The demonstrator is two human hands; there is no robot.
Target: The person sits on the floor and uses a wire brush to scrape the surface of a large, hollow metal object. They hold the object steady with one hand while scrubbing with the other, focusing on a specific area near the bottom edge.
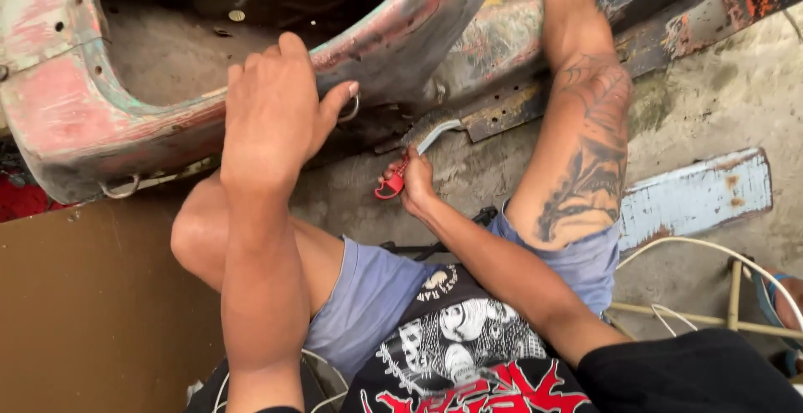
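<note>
With the left hand (272,112) clamped on the rusty body panel (100,120) at eleven o'clock, the right hand (414,180) grips the red-handled tool (393,183) at centre; keeping that panel braced should steady the tool.

Red-handled metal tool (410,162) angled under rusty, paint-worn body panel (92,120)
</note>
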